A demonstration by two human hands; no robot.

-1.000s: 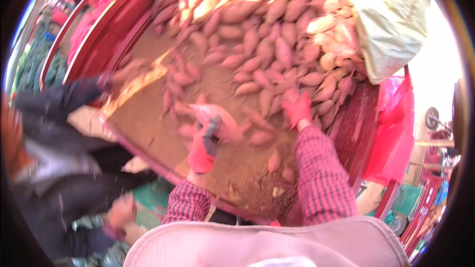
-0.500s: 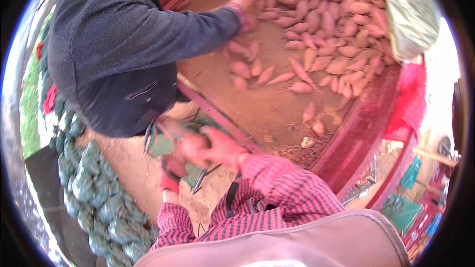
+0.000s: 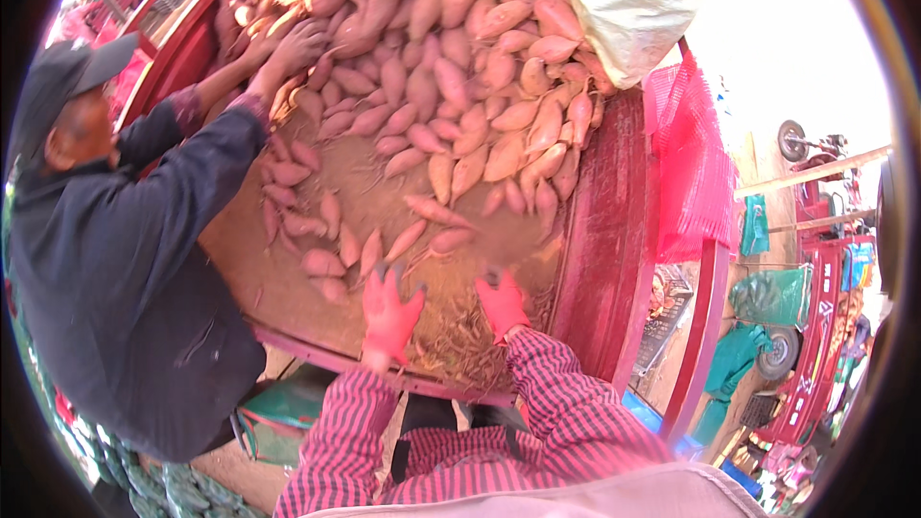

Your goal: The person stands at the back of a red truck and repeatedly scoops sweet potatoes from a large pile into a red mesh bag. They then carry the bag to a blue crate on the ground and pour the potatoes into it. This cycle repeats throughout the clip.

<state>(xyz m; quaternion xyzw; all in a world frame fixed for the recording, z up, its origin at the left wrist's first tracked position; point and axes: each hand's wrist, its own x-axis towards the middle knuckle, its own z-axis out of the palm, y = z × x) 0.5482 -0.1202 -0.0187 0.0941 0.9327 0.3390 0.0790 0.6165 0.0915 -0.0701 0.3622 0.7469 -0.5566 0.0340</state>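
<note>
Reaching over the red cart bed (image 3: 614, 230), the left hand (image 3: 389, 312) and right hand (image 3: 501, 302) are now empty with fingers apart — half a second ago they met over a green bag. Loose sweet potatoes (image 3: 436, 211) lie just ahead.
</note>
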